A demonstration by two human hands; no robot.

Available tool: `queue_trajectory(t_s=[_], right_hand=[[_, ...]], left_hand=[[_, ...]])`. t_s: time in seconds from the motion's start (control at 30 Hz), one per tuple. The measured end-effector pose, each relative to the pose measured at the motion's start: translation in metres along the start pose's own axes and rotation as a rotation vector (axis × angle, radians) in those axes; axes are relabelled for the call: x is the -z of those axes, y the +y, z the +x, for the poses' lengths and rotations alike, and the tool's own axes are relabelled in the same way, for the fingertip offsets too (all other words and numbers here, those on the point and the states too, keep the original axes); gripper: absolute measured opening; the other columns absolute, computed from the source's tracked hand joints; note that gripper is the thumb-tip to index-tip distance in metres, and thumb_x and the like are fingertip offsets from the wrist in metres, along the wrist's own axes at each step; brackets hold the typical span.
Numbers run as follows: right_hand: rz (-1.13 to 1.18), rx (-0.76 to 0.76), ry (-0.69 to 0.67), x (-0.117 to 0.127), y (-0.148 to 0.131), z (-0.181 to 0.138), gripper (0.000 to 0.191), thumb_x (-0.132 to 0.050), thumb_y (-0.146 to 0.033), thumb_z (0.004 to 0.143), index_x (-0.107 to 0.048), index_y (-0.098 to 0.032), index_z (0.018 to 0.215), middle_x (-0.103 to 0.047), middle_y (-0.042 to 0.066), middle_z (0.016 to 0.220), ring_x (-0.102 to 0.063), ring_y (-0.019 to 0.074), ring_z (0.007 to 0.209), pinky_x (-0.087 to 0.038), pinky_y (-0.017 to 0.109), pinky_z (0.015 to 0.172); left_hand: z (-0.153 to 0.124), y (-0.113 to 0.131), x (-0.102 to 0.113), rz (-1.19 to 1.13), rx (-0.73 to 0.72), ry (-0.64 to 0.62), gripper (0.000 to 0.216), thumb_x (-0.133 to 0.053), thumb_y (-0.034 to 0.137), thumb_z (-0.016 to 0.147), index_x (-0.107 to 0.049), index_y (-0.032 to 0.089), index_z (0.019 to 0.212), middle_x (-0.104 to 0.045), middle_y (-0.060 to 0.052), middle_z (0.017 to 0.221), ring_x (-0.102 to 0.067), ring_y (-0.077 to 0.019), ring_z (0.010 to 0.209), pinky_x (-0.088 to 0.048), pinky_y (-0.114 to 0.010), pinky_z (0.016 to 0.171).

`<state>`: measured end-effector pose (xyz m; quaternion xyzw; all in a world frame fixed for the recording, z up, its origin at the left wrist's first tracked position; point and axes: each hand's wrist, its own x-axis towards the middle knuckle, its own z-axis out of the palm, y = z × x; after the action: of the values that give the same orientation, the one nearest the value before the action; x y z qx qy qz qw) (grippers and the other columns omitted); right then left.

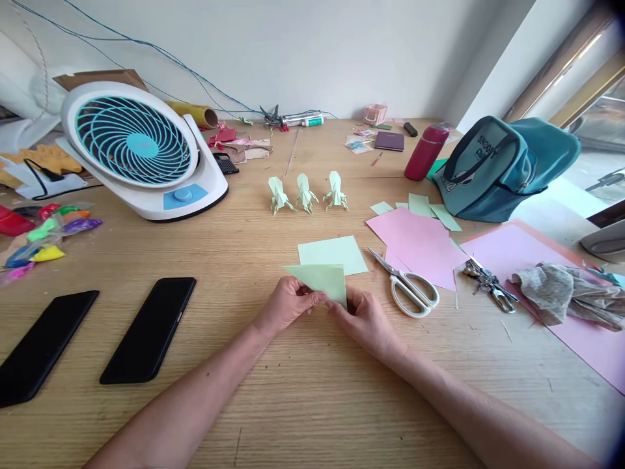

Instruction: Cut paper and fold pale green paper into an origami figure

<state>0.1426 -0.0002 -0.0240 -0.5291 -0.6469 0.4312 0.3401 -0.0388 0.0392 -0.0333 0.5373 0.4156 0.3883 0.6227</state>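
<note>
A pale green paper (pixel 323 279), folded into a triangle, lies on the wooden table (pixel 293 404) in front of me. My left hand (pixel 286 304) pinches its lower left edge. My right hand (pixel 362 317) pinches the lower right corner, fingers curled. Just behind the triangle lies a flat pale green sheet (pixel 333 254). Farther back three folded green paper figures (pixel 306 193) stand in a row.
White-handled scissors (pixel 407 286) lie right of my hands, beside pink sheets (pixel 415 241) and a bunch of keys (pixel 488 283). Two black phones (pixel 149 329) lie at the left. A white and teal fan (pixel 141 153), a red bottle (pixel 424 152) and a teal bag (pixel 498 166) stand behind.
</note>
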Motion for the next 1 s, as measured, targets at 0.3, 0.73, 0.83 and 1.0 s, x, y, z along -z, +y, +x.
queue_trajectory(t_s=[0.3,0.73,0.83,1.0], right_hand=[[0.131,-0.006,-0.016,0.008,0.008,-0.006,0.037,-0.062,-0.042,0.085,-0.040,-0.021,0.063,-0.035,-0.005,0.060,-0.031,0.0105,0.056,-0.024,0.026,0.052],[-0.132,0.066,-0.015,0.033,0.017,-0.028,0.037,-0.057,-0.044,0.090,-0.056,-0.019,0.062,-0.047,-0.003,0.056,-0.037,0.0111,0.053,-0.026,0.026,0.050],[-0.149,0.073,-0.043,0.038,0.017,-0.028,0.032,-0.055,-0.040,0.091,-0.062,-0.019,0.069,-0.050,-0.003,0.058,-0.039,0.0116,0.054,-0.028,0.026,0.051],[-0.308,0.144,0.127,0.045,0.016,-0.026,0.044,-0.060,-0.042,0.088,-0.040,-0.021,0.054,-0.036,-0.005,0.052,-0.029,0.0106,0.051,-0.024,0.027,0.049]], left_hand=[[0.002,0.009,0.002,-0.143,-0.007,0.132,0.033,-0.087,0.037,0.063,-0.064,0.014,0.059,-0.059,0.001,0.053,-0.048,-0.0074,0.045,-0.038,-0.023,0.046],[0.006,0.013,0.007,-0.370,-0.056,0.193,0.037,-0.089,0.043,0.058,-0.066,0.015,0.064,-0.060,0.001,0.060,-0.048,-0.0059,0.054,-0.036,-0.018,0.047],[0.006,0.012,0.008,-0.394,-0.065,0.203,0.037,-0.089,0.043,0.059,-0.065,0.016,0.065,-0.060,0.001,0.061,-0.048,-0.0058,0.055,-0.036,-0.017,0.047],[0.007,0.012,0.009,-0.418,-0.057,0.185,0.034,-0.088,0.040,0.062,-0.065,0.016,0.067,-0.061,0.002,0.062,-0.050,-0.0050,0.054,-0.040,-0.017,0.048]])
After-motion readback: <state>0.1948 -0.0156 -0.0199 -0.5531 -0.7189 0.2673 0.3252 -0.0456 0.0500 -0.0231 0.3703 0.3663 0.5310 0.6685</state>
